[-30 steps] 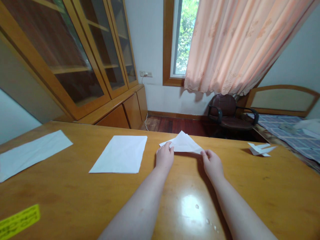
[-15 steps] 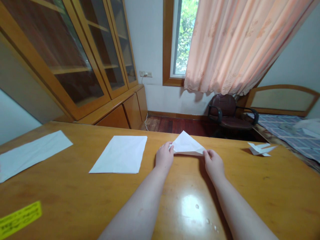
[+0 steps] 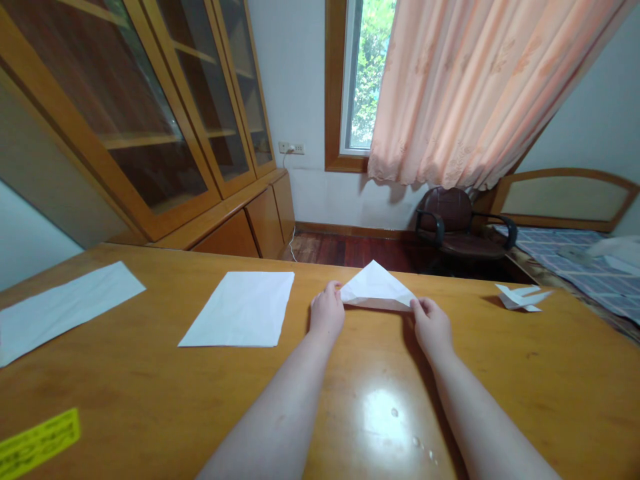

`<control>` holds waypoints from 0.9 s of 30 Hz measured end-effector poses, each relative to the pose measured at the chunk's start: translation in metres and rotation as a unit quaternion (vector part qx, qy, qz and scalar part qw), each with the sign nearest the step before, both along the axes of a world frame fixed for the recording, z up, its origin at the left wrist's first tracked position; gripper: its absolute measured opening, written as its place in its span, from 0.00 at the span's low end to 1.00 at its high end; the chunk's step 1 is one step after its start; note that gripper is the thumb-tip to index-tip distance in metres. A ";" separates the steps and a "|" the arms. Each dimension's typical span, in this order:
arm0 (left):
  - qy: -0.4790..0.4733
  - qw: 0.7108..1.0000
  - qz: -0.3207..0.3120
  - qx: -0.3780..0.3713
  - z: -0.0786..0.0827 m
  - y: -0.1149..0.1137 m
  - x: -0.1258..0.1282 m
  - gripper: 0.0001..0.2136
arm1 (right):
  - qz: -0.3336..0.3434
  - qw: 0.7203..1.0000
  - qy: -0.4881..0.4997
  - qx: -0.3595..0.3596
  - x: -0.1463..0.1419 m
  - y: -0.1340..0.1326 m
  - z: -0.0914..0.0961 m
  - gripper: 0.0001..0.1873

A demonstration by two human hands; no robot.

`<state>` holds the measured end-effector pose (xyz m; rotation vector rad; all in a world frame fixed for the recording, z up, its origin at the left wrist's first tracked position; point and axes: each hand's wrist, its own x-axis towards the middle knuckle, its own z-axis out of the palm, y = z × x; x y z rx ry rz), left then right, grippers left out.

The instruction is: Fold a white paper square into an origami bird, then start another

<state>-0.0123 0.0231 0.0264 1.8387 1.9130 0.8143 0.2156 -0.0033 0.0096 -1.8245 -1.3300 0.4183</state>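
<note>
A white paper folded into a triangle [image 3: 376, 287] is held just above the wooden table [image 3: 150, 387], point away from me. My left hand [image 3: 327, 313] pinches its left corner. My right hand [image 3: 431, 327] pinches its right corner. Both hands have their fingers closed on the paper's near edge.
A flat white sheet [image 3: 241, 308] lies left of my hands, another sheet [image 3: 60, 308] at the far left. A folded paper plane [image 3: 521, 297] rests at the right. A yellow label [image 3: 37, 443] is at the near left. Beyond the table stand a chair [image 3: 463, 230], cabinets and a bed.
The loose left flap of the paper has been folded in, so the shape is now a tidy triangle. Both hands shifted slightly and lifted the paper a little.
</note>
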 end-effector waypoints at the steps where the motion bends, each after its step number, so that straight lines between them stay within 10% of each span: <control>1: 0.001 1.000 0.010 -0.008 0.001 0.000 0.000 0.13 | 0.001 1.000 0.001 0.000 0.000 0.000 0.000 0.21; 18: 0.010 1.000 0.009 -0.026 0.002 0.000 -0.003 0.13 | -0.005 0.998 0.056 -0.026 0.005 0.001 -0.002 0.20; 27: 0.097 0.995 0.027 -0.002 -0.005 -0.002 -0.003 0.13 | -0.013 0.991 -0.071 -0.115 0.003 0.002 -0.001 0.19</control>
